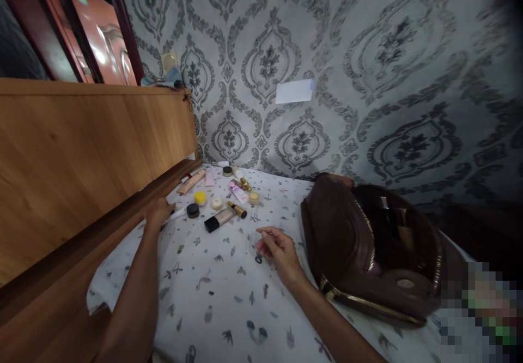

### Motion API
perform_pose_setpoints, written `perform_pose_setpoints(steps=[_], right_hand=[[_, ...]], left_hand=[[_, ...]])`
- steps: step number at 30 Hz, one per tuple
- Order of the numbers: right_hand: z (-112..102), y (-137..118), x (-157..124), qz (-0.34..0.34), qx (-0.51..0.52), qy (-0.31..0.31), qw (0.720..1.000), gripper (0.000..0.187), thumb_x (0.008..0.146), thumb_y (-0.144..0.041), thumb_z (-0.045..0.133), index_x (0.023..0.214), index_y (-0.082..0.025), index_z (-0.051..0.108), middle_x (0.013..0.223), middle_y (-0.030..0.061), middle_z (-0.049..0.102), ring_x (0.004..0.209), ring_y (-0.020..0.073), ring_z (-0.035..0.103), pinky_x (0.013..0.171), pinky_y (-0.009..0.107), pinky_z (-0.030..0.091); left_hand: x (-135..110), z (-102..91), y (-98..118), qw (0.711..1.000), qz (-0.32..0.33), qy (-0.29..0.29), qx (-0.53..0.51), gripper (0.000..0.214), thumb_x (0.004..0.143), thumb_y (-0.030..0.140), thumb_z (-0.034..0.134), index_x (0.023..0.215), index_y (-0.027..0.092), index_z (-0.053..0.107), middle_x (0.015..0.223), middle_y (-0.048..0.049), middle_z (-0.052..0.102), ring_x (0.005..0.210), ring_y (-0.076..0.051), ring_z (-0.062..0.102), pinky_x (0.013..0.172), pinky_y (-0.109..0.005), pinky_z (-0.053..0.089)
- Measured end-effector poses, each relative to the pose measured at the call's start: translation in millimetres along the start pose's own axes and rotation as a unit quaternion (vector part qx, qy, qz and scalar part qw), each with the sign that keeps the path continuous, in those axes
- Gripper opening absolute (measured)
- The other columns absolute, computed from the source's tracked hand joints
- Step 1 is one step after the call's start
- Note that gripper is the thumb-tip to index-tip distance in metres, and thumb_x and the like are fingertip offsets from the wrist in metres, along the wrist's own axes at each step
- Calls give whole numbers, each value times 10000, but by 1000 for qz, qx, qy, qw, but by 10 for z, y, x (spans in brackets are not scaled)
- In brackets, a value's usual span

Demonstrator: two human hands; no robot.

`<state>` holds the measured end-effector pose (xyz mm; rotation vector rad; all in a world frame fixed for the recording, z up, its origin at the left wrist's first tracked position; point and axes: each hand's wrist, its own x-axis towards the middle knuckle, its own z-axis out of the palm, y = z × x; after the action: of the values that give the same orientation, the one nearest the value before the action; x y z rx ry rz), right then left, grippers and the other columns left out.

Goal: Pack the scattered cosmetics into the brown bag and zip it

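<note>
My left hand (158,212) rests on the patterned white sheet (229,297) close to the wooden headboard, fingers curled around a thin white stick-like item (176,215). Just right of it lie a small black round pot (193,210), a yellow pot (200,197) and a black-capped foundation bottle (218,219). My right hand (277,249) hovers palm-up over the middle of the sheet, fingers loosely curled, nothing visible in them. A brown zipped bag (368,248) lies unzipped to its right.
More cosmetics lie near the wall: a peach tube (191,181), a pink tube (238,192), a gold-capped lipstick (237,209), small jars (254,197). The wooden headboard (81,156) stands along the left. Patterned wallpaper with a white card (294,91) rises behind.
</note>
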<state>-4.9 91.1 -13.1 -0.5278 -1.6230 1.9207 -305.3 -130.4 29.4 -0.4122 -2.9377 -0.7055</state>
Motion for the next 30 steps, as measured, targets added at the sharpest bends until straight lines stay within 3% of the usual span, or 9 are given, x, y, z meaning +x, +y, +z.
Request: perform_pose_setpoints(steps=[5, 10, 17, 22, 26, 30], right_hand=[[3, 9, 17, 2, -2, 0, 1000, 534, 625, -629, 755, 855, -152, 677, 540, 18, 649, 442, 119, 528, 441, 226, 365], [-7, 15, 8, 2, 1, -3, 1000, 511, 643, -611, 755, 867, -158, 679, 552, 16, 653, 448, 117, 532, 449, 227, 375], [-4, 21, -8, -12, 7, -11, 1000, 444, 692, -572, 739, 860, -166, 674, 559, 6, 654, 444, 110, 533, 450, 222, 384], [-7, 50, -1, -19, 4, -9, 1000, 439, 707, -573, 728, 860, -164, 691, 592, 20, 670, 465, 117, 552, 437, 220, 370], [-10, 47, -1, -25, 8, -3, 1000, 479, 728, -598, 701, 922, -161, 707, 717, 57, 716, 539, 140, 615, 433, 220, 381], [-8, 33, -5, -22, 15, -7, 1000, 500, 721, -615, 696, 919, -156, 714, 730, 63, 727, 540, 141, 632, 433, 219, 397]], left_hand=[[38, 11, 39, 989, 7, 41, -145, 149, 733, 340, 629, 759, 214, 553, 809, -49, 689, 832, -259, 664, 647, -303, 449], [0, 1, 185, 941, 47, 15, -335, 302, 711, 421, 622, 895, 209, 512, 864, -8, 650, 635, -147, 641, 480, -202, 374], [-263, 31, 578, 849, 132, -110, -499, 516, 631, 505, 735, 1015, 196, 584, 961, -38, 659, 725, -165, 686, 503, -200, 424], [-546, 239, 948, 747, 163, -247, -595, 463, 633, 359, 828, 1011, 182, 626, 905, -19, 664, 739, -151, 676, 543, -200, 449], [-778, 405, 1153, 720, 172, -322, -590, 407, 671, 318, 822, 1010, 194, 636, 920, -18, 687, 757, -149, 671, 571, -203, 457], [-950, 521, 1257, 714, 190, -344, -579, 388, 698, 317, 807, 1025, 191, 642, 956, -40, 705, 802, -165, 674, 620, -220, 485]])
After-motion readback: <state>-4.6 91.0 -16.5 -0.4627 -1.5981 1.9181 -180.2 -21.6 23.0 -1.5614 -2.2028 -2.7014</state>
